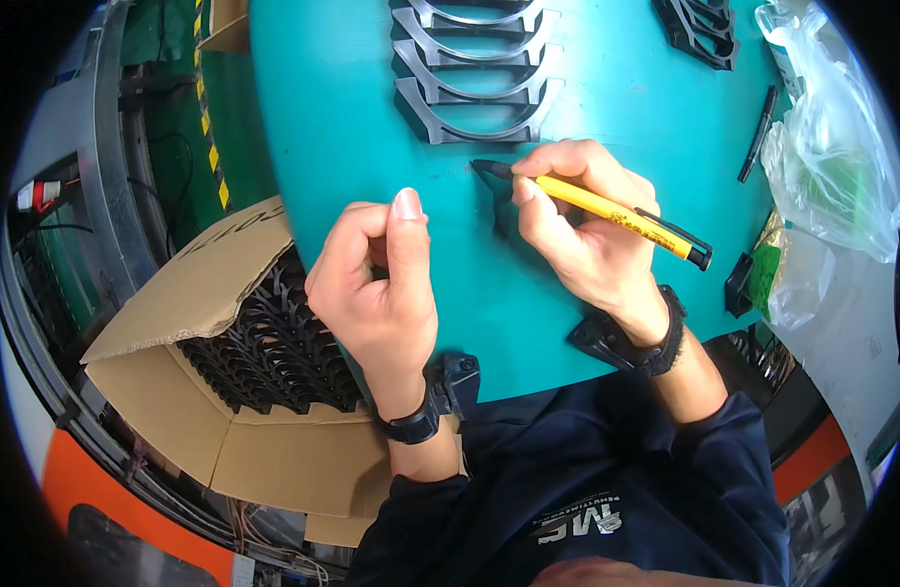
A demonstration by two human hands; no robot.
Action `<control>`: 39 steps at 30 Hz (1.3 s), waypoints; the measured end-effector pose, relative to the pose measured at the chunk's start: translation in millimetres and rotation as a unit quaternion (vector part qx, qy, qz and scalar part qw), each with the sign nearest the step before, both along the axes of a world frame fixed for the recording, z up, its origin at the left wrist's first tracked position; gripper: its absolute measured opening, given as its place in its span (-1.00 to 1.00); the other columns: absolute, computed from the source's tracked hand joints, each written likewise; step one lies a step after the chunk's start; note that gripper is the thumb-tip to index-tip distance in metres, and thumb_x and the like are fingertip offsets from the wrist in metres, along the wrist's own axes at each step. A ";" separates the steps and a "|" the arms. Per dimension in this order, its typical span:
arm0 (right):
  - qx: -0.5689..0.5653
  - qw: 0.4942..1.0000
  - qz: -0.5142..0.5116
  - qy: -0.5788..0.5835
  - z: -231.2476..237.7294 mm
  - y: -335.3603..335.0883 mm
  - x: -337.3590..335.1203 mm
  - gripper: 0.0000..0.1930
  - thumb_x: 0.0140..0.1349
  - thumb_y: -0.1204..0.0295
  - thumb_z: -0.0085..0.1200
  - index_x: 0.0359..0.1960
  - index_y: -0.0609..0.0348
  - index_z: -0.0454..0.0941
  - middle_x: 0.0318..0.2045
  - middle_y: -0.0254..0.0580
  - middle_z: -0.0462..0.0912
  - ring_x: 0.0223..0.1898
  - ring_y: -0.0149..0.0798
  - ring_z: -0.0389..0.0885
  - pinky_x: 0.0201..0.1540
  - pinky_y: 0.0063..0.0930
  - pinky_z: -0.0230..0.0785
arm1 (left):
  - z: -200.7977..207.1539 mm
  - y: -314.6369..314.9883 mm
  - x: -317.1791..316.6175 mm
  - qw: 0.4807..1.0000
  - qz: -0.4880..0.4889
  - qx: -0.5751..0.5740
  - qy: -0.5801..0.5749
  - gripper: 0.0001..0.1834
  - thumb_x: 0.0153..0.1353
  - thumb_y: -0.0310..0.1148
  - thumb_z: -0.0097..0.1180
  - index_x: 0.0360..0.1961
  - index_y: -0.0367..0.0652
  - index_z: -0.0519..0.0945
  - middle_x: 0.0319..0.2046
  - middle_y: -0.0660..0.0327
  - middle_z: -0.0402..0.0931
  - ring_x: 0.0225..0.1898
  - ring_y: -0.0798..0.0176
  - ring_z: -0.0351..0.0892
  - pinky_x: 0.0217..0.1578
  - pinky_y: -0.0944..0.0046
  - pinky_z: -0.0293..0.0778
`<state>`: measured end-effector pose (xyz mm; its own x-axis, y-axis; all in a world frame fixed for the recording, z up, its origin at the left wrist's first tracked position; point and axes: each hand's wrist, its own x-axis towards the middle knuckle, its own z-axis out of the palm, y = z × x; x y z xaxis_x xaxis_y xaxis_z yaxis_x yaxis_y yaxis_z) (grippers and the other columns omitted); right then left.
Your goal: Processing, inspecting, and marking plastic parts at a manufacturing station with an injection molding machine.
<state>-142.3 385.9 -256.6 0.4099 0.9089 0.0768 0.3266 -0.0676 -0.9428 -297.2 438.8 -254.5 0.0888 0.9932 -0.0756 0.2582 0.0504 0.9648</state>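
My right hand (pixel 607 245) grips a yellow pen (pixel 616 211) with a black grip and clip. Its dark tip points left and sits at or just above the green mat (pixel 372 166), beside faint marks on the surface; contact is hard to judge. My left hand (pixel 377 279) is curled closed over the mat's left part, thumb laid against the bent forefinger, and nothing shows in it. Just beyond both hands lies a row of several black curved brackets (pixel 421 114), nested one behind another. Each wrist wears a black strap with a dark device.
At lower left stands an open cardboard box (pixel 166 391) holding many black curved parts (pixel 274 342). More black brackets (pixel 699 34) lie at the far right. A black marker (pixel 758 135) rests near clear plastic bags (pixel 841 137) along the mat's right edge.
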 end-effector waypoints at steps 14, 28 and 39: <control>0.011 0.999 -0.029 0.045 -2.2 -3.0 0.5 -0.87 0.08 0.57 0.21 -0.31 0.25 0.59 -0.44 -0.29 0.65 -0.50 -0.50 0.56 -0.44 -0.65 0.40 | 2.6 0.4 0.3 1.000 -0.001 -0.012 -0.001 -0.77 0.26 -0.44 0.20 -0.52 -0.29 0.52 -0.60 0.29 0.51 -0.63 0.57 0.34 -0.58 0.53 0.22; -0.081 0.965 -0.003 -0.248 79.3 -52.1 55.3 -0.75 0.13 0.64 0.15 -0.12 0.23 0.58 -0.36 -0.09 0.62 -0.34 -0.16 0.63 -0.25 -0.46 0.44 | -0.5 0.0 -2.8 0.998 -0.004 -0.047 -0.049 -0.77 0.31 -0.38 0.15 -0.46 -0.28 0.57 -0.52 0.28 0.54 -0.55 0.56 0.39 -0.51 0.54 0.28; -0.248 0.859 0.074 -0.441 118.8 -157.6 107.4 -0.41 0.14 0.67 0.01 0.27 0.13 0.32 0.20 0.04 0.42 0.22 0.10 0.37 0.24 -0.20 0.27 | 6.4 3.9 -3.9 0.997 -0.029 -0.005 -0.066 -0.68 0.28 -0.28 0.21 -0.52 -0.31 0.54 -0.62 0.34 0.45 -0.55 0.55 0.35 -0.50 0.49 0.28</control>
<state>-34.9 228.3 -137.8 0.2684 0.9566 -0.1135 0.9391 -0.2861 -0.1905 -301.1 442.7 -248.1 0.1555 0.9853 -0.0703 0.1321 0.0497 0.9900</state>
